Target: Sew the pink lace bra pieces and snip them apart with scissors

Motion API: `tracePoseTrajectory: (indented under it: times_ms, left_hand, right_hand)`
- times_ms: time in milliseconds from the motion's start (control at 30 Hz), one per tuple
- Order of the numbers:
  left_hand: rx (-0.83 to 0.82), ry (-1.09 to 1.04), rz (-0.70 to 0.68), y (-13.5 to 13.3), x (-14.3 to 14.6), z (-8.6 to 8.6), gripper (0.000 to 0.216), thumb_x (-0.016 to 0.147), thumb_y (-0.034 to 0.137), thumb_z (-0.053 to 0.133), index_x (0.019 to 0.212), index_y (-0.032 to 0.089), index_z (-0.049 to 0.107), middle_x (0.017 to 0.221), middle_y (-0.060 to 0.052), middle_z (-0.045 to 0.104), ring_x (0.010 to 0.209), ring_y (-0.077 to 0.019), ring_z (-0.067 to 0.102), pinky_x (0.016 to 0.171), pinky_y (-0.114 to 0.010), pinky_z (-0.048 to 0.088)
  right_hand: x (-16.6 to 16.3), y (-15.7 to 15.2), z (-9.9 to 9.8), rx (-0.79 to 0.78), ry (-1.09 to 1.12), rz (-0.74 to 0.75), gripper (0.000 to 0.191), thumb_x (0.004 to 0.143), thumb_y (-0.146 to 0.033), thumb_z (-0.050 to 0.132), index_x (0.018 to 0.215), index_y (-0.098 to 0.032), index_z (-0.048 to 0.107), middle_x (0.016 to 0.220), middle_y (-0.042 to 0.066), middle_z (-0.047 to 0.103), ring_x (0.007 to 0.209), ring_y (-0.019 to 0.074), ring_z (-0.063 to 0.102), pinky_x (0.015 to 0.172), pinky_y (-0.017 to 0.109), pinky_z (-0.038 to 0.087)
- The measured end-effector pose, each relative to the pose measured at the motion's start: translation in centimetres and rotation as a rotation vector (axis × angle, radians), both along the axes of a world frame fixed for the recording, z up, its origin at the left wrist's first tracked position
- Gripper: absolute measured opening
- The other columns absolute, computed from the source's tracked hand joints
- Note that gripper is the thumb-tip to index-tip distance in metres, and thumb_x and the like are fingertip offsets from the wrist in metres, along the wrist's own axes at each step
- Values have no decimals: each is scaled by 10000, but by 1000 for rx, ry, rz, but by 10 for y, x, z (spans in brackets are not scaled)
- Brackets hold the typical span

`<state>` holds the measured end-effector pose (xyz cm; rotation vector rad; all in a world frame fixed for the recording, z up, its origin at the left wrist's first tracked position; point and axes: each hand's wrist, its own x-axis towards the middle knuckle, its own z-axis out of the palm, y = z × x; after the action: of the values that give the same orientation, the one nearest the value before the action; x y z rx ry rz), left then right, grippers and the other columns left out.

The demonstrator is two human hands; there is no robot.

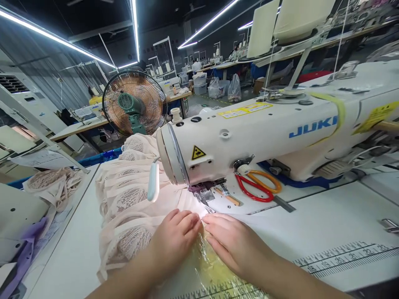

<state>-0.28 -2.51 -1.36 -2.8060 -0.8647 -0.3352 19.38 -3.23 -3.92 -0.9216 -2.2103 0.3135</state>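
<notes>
My left hand [176, 236] lies with fingers pressed together on pale pink fabric [183, 203] just in front of the presser foot [204, 195] of a white JUKI sewing machine [264, 133]. My right hand [232, 241] rests flat beside it, fingers stretched toward the needle, on the same fabric and a yellowish transparent piece [212, 270]. The fingertips of both hands nearly touch. A pile of pink lace garments [127, 199] trails off to the left behind the machine head.
Red- and orange-handled scissors [258, 187] lie under the machine arm. A standing fan [134, 104] is behind the pile. More lace pieces [52, 182] sit at far left. A printed ruler [346, 255] runs along the table edge. Other workstations and distant people fill the background.
</notes>
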Motion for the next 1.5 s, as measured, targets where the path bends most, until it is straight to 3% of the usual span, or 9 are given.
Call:
tracePoseTrajectory:
  times_ms: [267, 600, 1133, 1300, 1367, 1500]
  left_hand:
    - [1, -35, -72, 16, -11, 3, 252, 944, 149, 406, 1136, 146, 570, 1120, -87, 661, 1044, -198, 586, 889, -412, 487]
    - [-12, -58, -97, 37, -19, -2, 263, 937, 144, 399, 1139, 122, 564, 1150, -98, 648, 1039, -227, 576, 877, -439, 483]
    - [13, 68, 13, 71, -26, -1, 272, 905, 125, 432, 1121, 141, 597, 1138, -79, 652, 1062, -235, 563, 925, -408, 456]
    - [26, 126, 210, 34, -20, 12, 278, 892, 188, 444, 1111, 147, 609, 1231, -113, 593, 1148, -285, 510, 931, -459, 446]
    - [-7, 148, 369, 8, -22, 16, 348, 849, 308, 517, 1147, 147, 596, 1267, -155, 561, 1159, -355, 494, 922, -575, 414]
    - [-131, 164, 636, -21, -40, 17, 570, 768, 513, 579, 1227, 176, 559, 1337, -203, 485, 1235, -463, 385, 913, -781, 195]
  right_hand:
    - [0, -1, -5, 2, -1, -24, 254, 857, -144, 409, 879, -145, 663, 970, 99, 693, 919, 236, 621, 864, 390, 512]
    - [1, -1, -3, -7, 1, -3, 253, 853, -135, 408, 876, -147, 659, 953, 98, 687, 921, 230, 615, 856, 385, 512]
    - [1, 1, 0, -16, 27, -1, 271, 857, -129, 394, 826, -172, 659, 911, 80, 687, 888, 219, 617, 834, 370, 512]
    - [1, -1, 4, -27, 5, 25, 295, 875, -130, 361, 810, -166, 646, 842, 89, 678, 843, 218, 620, 772, 367, 524]
    - [0, -2, 5, -28, 4, 40, 289, 881, -135, 363, 802, -165, 640, 842, 89, 679, 835, 212, 621, 773, 368, 527]
    - [-1, -1, 6, -8, 0, 70, 242, 885, -147, 401, 847, -173, 639, 859, 77, 687, 840, 197, 629, 803, 350, 530]
